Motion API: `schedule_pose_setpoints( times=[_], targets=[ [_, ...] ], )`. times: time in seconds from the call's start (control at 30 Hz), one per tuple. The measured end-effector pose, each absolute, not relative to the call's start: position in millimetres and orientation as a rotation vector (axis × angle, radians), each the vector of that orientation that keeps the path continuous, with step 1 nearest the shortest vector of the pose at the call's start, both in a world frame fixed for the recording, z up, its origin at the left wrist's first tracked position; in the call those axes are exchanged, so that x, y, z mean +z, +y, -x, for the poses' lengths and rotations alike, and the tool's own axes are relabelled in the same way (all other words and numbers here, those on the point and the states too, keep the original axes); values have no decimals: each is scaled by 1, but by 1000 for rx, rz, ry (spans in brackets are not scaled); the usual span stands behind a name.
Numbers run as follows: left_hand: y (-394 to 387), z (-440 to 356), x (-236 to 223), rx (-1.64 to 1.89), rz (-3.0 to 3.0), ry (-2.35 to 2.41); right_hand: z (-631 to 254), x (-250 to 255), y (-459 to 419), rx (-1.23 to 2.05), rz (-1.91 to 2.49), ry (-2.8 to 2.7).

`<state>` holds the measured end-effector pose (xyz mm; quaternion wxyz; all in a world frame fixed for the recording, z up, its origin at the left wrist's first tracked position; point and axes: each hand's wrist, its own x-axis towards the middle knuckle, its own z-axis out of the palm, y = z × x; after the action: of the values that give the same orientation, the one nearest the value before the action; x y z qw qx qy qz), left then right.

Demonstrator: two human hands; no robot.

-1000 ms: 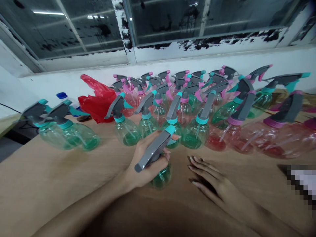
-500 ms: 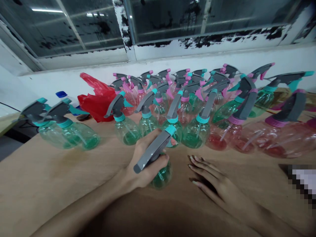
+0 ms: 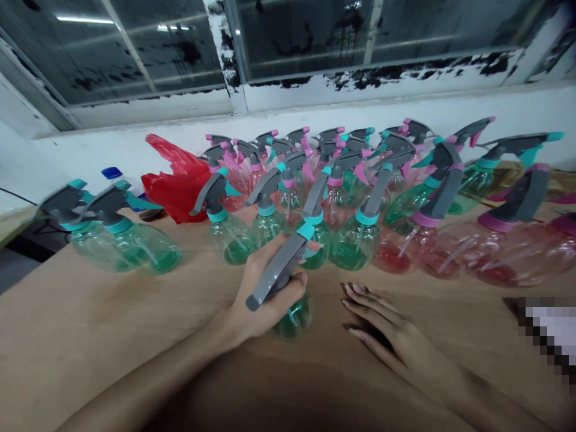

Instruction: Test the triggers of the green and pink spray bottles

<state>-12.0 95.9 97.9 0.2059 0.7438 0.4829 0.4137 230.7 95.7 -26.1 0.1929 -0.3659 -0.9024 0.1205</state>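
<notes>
My left hand (image 3: 265, 294) is wrapped round the neck of a green spray bottle (image 3: 294, 318) with a grey and teal trigger head. The fingers lie near the trigger, and part of the bottle is hidden behind them. The nozzle points away from me, toward the row behind. My right hand (image 3: 382, 330) rests on the table with its fingers stretched out, holding nothing. Just beyond my hands stands a row of green spray bottles (image 3: 353, 246). Red spray bottles (image 3: 398, 255) with pink collars continue the row to the right.
Two green spray bottles (image 3: 148, 243) stand at the left of the wooden table (image 3: 67, 336). A red plastic bag (image 3: 177, 186) lies behind, next to a blue-capped bottle (image 3: 112, 174). More pink and teal sprayers crowd toward the wall below the windows. A pixelated patch (image 3: 551, 327) is at right.
The sprayer head in my left hand has tilted and shifted very slightly to the left. My right hand stays flat on the table. The view has moved a little.
</notes>
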Motion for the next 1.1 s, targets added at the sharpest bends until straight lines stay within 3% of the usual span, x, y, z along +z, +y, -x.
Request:
schedule_pose_setpoints(
  times=[0.73,0.87,1.1],
  targets=[
    [78,14,81,1204,-2044,1524,-227,-24,95,158,961,-2613],
    [72,20,81,1195,-2023,1550,-225,-1,94,167,991,-2666],
    [57,35,89,1038,-1986,1634,-207,81,105,24,1053,-2662]
  ],
)
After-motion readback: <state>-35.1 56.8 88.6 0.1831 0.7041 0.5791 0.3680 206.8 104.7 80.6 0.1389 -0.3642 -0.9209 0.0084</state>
